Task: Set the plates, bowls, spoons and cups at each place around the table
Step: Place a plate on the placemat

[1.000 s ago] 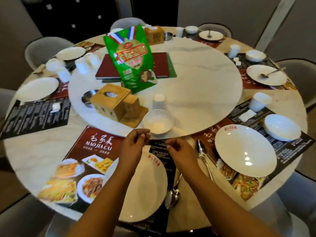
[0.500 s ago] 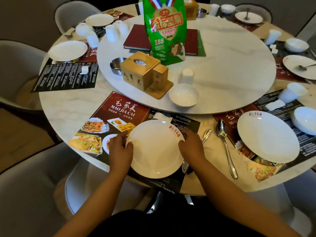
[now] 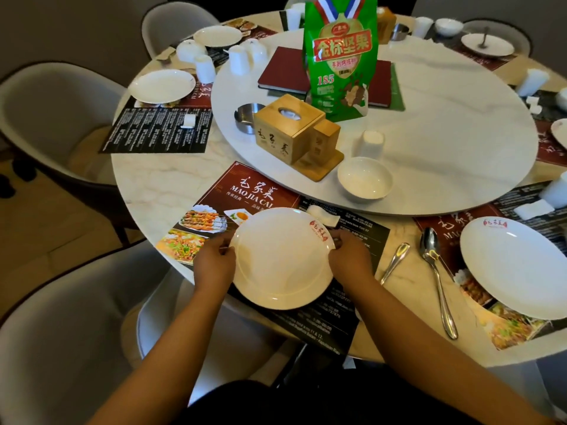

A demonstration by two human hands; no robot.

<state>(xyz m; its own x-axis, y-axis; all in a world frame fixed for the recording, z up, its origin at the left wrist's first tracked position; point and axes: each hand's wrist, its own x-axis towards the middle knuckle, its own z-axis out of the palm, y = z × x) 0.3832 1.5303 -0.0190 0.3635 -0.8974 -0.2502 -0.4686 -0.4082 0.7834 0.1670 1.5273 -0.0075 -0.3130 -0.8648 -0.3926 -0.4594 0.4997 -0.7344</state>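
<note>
Head view: round marble table (image 3: 147, 185), grey chairs (image 3: 58, 111); plate (image 3: 282, 259) at near edge, pinched between left hand (image 3: 214, 265) and right hand (image 3: 349, 259) fingers.

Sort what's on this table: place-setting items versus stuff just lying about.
Job: plate held by left hand and right hand; bowl; cup; two spoons.
Lying about: green snack bag, wooden tissue box, red menu book.

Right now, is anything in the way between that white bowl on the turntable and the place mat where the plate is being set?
Nothing visible blocks it. The bowl sits at the turntable's near edge, just beyond the plate held by both hands; only a small folded white napkin lies between them.
</note>
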